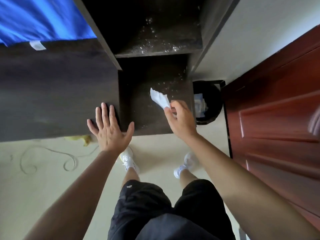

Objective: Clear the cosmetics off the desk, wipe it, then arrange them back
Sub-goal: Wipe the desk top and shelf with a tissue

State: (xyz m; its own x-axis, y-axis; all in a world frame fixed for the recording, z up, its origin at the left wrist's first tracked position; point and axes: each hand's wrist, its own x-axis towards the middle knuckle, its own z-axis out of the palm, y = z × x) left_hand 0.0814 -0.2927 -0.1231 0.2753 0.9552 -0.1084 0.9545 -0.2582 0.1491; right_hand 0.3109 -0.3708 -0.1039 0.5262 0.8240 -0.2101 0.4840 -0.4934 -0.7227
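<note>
Surface [138,110]: dark, at 12 o'clock from the person, with no cosmetics in view on it. White specks [166,84] lie toward its 1 o'clock corner and on the shelf [155,45] beyond. The right hand [180,120] pinches a wipe [160,98] by one corner between thumb and curled fingers [180,103]. The left hand [109,130] rests flat, fingers spread, on the adjoining panel [52,92] at 9 o'clock. Risks: a corner pinch gives little pressure, so the wipe may skim over specks or slip free. Strokes toward 6 o'clock would push debris onto the floor [43,170] instead of toward the bin [213,94] at 3 o'clock. The shelf may be missed.
</note>
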